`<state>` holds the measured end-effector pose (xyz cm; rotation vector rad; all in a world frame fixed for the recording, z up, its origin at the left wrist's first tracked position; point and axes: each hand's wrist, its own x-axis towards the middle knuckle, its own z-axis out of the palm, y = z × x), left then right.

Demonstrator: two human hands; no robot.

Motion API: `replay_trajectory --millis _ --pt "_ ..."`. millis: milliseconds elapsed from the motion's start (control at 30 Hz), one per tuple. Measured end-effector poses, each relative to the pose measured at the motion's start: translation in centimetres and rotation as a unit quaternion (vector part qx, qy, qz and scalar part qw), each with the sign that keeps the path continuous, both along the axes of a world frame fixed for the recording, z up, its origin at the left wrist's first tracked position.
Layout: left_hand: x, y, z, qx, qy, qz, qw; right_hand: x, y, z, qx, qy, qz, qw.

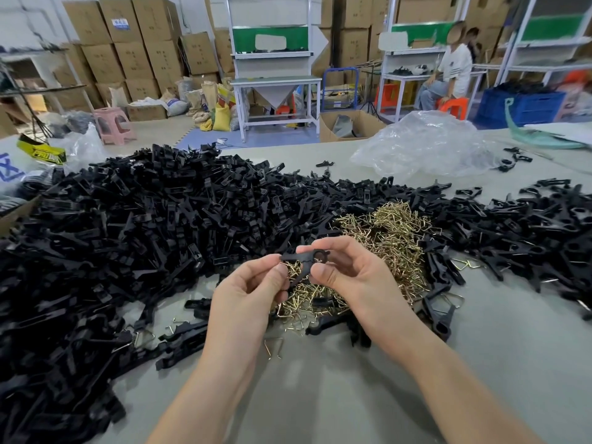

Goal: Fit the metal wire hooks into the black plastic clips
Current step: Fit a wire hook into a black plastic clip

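**Black clip held in both hands, hook heap below**

Black plastic clip (304, 261) sits just above the near edge of the heap of brass-coloured wire hooks (384, 232). The left hand (253, 293) pinches its left end and the right hand (349, 274) pinches its ringed right end. Each grip is narrow, thumb and fingertips closed on the plastic. I cannot tell whether a hook is already seated in it, because the heap behind hides any wire.

The job looks to be at an early stage. A very large pile of bare clips (128, 219) spreads left of and behind the heap. Only a few fitted clips (447, 304), with wire loops showing, lie just right of the heap. Stray single hooks (274, 347) lie on the desk (320, 405) nearer the person than the heap. Most of the fitting is probably still to do.

As for containers, a crumpled clear plastic bag (426, 145) rests on the desk well behind the heap, and nothing shows plainly inside it. Farther back, on the floor, an open cardboard box (368, 123) holds something grey. Well behind and to the right of the heap, a blue crate (519, 108) is piled with black parts.
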<state>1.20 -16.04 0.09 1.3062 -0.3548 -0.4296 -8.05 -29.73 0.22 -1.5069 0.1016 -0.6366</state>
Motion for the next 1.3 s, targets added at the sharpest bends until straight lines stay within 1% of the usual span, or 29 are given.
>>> replay_trajectory --millis 67,200,300,433,500,600,667,700,800,900,967,1067,1167,1300 --pt "-0.1 -0.1 0.0 -0.011 0.016 0.000 1.000 0.1 0.1 0.0 -0.013 0.005 -0.002 1.000" --pt "0.2 -0.4 0.0 -0.047 0.051 0.002 0.998 0.1 0.1 -0.1 -0.007 0.006 -0.011 1.000" --pt "0.2 -0.5 -0.3 -0.043 0.055 0.003 0.998 0.1 0.3 -0.1 -0.007 0.018 -0.011 1.000" --pt "0.2 -0.3 -0.2 -0.038 0.080 -0.008 0.996 0.2 0.3 -0.1 -0.025 0.030 -0.019 0.999" --pt "0.0 -0.2 -0.1 -0.012 0.043 -0.011 0.999 0.1 0.3 -0.1 -0.038 0.036 -0.026 0.998" --pt "-0.7 -0.1 0.1 0.051 -0.056 -0.003 0.997 0.2 0.5 -0.6 -0.070 0.059 -0.047 0.995" --pt "-1.1 -0.1 0.2 0.075 -0.085 0.006 0.994 0.3 0.8 -0.8 -0.096 0.076 -0.064 0.990" --pt "-1.3 -0.2 0.2 0.080 -0.085 0.007 0.993 0.3 1.0 -0.9 -0.108 0.080 -0.069 0.989" --pt "-2.0 -0.3 0.2 0.066 -0.047 0.003 0.997 0.3 1.6 -0.9 -0.145 0.074 -0.083 0.983" --pt "-2.3 -0.5 0.0 0.066 -0.045 -0.010 0.997 0.3 2.0 -0.8 -0.176 0.088 -0.095 0.976" --pt "-2.5 -0.8 -0.2 0.053 -0.031 -0.036 0.997 0.4 2.3 -0.8 -0.217 0.082 -0.092 0.968" --pt "-2.7 -1.5 -0.3 0.008 0.037 -0.050 0.998 0.6 2.8 -1.0 -0.291 0.062 -0.066 0.952" --pt "-2.6 -2.1 -0.2 -0.036 0.139 -0.006 0.990 0.7 2.7 -1.0 -0.288 0.062 -0.054 0.954" --pt "-2.8 -2.4 0.1 -0.043 0.196 0.013 0.980 0.7 2.5 -1.4 -0.303 0.076 -0.045 0.949"
